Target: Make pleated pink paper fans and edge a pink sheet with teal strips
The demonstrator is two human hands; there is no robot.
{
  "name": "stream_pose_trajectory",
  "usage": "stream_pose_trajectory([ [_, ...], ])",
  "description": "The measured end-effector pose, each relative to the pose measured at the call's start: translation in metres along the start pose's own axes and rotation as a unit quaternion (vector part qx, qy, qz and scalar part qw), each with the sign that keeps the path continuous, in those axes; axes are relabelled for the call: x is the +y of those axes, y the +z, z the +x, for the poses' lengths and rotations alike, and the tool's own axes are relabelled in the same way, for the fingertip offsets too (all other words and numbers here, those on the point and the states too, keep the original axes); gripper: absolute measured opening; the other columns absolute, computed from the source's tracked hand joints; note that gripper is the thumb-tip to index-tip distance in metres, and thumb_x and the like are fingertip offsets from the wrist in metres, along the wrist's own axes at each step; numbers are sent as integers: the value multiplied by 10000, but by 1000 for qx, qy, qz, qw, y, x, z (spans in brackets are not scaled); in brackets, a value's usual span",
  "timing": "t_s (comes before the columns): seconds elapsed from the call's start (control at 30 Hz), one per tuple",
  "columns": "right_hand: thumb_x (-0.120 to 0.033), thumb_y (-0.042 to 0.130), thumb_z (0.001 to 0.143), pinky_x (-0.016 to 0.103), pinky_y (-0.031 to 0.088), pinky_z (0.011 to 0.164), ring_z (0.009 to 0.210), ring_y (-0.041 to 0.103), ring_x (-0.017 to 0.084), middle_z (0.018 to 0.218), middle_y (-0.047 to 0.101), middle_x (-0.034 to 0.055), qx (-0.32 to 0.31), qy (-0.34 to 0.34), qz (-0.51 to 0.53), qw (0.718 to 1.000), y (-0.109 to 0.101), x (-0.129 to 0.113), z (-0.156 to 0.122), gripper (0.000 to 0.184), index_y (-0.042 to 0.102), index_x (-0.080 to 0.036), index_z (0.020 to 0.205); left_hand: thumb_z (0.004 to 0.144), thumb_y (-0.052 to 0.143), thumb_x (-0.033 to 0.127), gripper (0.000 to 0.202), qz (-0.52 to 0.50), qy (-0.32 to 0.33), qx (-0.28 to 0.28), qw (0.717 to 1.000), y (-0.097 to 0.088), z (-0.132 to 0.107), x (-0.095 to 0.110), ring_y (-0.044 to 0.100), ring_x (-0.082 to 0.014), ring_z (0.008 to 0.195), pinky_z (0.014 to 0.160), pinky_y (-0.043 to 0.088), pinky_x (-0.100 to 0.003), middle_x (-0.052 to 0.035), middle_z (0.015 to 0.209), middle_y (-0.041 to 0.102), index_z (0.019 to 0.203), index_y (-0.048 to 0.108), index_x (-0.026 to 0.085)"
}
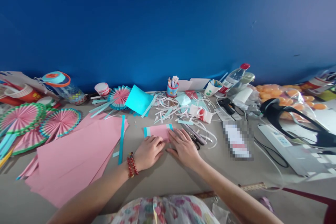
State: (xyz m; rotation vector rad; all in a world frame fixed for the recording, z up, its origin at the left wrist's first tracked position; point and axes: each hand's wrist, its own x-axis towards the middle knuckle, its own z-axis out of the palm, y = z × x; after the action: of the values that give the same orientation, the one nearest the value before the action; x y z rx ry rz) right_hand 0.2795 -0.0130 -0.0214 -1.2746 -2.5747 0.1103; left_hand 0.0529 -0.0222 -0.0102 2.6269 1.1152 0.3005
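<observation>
A small pink paper with blue end strips (158,131) lies flat on the table in front of me, its near edge covered by my fingers. My left hand (150,150), with a red bead bracelet (132,165) at the wrist, has its fingers bent and closed on the paper's near edge. On the paper's right end rests my right hand (185,147), fingers stretched and lying flat. Beside the right fingertips are scissors (195,140), partly hidden. A narrow blue paper strip (121,140) lies left of the paper, next to large pink sheets (76,157).
Pleated paper fans (61,123) lie at the left. Paper scraps (168,108), a pen cup (172,90) and a bright blue square (139,99) stand or lie behind. To the right are a plastic bottle (233,78), a blurred phone (237,140) and a power strip (279,138) with cables.
</observation>
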Motion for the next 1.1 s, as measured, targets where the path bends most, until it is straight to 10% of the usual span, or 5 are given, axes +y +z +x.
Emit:
stream_pose_trajectory([
  [0.37,-263,551,959,373,477,875,984,568,235,1092,667,76,9,-25,22,999,-10,2,10,165,683,-236,1055,920,496,88,307,-137,-51,94,985,7,-5,-12,586,-178,1024,890,524,-318,-68,1124,556,1201,537,203],
  [0.53,-238,512,988,322,440,777,873,568,207,919,667,56,10,-72,-38,997,-3,10,14,179,675,-210,919,926,558,175,51,-14,-48,88,995,-4,-9,-15,558,-223,1008,864,508,-360,-65,1022,578,951,600,190],
  [0.87,-298,611,931,346,418,793,871,566,220,884,671,65,34,-91,-51,994,-11,-8,25,149,672,-213,825,945,497,140,153,115,16,44,992,-16,-6,-17,583,-211,863,761,489,-342,-55,887,630,895,638,173],
  [1.0,-220,474,982,312,423,706,754,587,188,774,662,51,101,-26,55,993,-22,-16,28,234,665,-213,848,946,498,163,220,88,4,211,973,-39,-16,-14,585,-235,1054,930,478,-397,-101,1122,641,1126,621,192],
  [1.1,-288,534,937,274,426,614,656,586,160,747,671,29,148,117,277,942,-30,-21,31,136,625,-206,878,918,566,198,357,83,-24,371,925,-57,-26,-10,570,-259,1122,982,464,-437,-127,1194,617,1274,543,209],
])
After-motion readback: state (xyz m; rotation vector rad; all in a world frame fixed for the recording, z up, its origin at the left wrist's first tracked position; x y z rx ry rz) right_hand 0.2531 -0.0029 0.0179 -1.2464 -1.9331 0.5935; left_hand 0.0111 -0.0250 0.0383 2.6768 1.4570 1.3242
